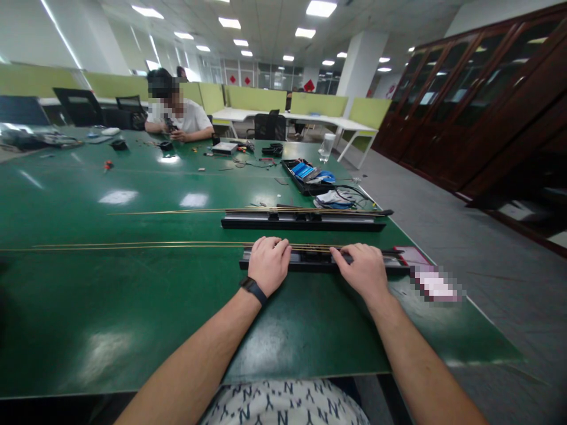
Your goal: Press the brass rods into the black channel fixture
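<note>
A long black channel-shaped rail (310,265) lies crosswise on the green table in front of me. Thin gold-coloured rods (155,244) run along its top and stick out far past its left end. My left hand (269,265), with a dark band on the wrist, is closed over the rail's left part, fingers bent across its far side by the rods. My right hand (365,273) is curled over the right part, its thumb at the rods. What the fingertips touch is partly hidden. Just behind lies a second black rail (305,225), with similar rods along it.
A black tray (305,188) holding blue items, and white-and-blue gloves (334,199), lie beyond the rails. A pink-edged item (411,255) sits by the right table edge. Across the green table (146,319), a person (192,118) sits among small parts; a clear cup (326,147) stands farther right.
</note>
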Demonstrator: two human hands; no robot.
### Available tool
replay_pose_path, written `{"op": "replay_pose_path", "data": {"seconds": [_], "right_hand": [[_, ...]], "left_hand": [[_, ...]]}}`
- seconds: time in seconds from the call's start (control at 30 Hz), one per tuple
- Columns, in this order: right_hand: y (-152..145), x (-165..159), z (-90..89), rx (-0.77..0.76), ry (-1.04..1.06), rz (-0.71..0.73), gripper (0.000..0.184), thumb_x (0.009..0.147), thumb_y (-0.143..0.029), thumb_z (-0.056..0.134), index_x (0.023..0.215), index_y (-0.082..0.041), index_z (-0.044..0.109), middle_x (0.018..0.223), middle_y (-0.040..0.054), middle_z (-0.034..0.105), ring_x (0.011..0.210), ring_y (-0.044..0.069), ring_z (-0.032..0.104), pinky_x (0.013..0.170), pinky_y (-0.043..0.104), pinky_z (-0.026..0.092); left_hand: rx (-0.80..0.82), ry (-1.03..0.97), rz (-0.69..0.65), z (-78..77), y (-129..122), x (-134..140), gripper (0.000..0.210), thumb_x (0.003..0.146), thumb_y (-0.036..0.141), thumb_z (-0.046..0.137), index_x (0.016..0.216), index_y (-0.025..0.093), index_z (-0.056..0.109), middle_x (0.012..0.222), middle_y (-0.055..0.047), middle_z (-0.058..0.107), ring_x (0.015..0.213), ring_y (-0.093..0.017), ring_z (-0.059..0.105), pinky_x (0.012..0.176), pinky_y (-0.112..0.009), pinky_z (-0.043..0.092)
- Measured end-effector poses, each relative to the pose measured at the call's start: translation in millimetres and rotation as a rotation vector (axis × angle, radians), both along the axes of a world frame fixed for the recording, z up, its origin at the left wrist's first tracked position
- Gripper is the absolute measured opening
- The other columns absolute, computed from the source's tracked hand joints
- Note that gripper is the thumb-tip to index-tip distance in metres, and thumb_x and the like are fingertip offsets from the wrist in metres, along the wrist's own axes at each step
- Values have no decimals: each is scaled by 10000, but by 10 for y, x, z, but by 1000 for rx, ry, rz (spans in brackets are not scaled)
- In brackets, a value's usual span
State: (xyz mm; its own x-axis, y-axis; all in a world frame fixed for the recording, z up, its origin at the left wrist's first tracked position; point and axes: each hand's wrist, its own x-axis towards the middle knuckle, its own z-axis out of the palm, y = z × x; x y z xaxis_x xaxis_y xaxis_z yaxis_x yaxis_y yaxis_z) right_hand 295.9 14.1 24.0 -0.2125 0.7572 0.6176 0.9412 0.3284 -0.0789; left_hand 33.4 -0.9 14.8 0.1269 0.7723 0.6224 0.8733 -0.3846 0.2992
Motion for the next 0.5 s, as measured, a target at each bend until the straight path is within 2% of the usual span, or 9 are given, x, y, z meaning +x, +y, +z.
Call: {"op": "replay_pose_path", "data": {"seconds": [0.27,0.5], "right_hand": [[29,35,-33,10,30,11,411,978,-533,546,773,-213,701,806,65,661,848,218,559,813,379,346],[63,123,-32,-35,45,34,403,968,-535,561,766,-221,713,813,55,645,862,215,555,820,381,341]], "left_hand": [[7,1,0,-7,-6,2,230,1004,358,535,1083,234,712,1053,-70,728,1019,-220,654,1084,-452,433],[1,1,16,-7,0,-1,240,1021,346,505,1070,238,714,1031,-60,729,1006,-210,656,1078,-443,434]]}}
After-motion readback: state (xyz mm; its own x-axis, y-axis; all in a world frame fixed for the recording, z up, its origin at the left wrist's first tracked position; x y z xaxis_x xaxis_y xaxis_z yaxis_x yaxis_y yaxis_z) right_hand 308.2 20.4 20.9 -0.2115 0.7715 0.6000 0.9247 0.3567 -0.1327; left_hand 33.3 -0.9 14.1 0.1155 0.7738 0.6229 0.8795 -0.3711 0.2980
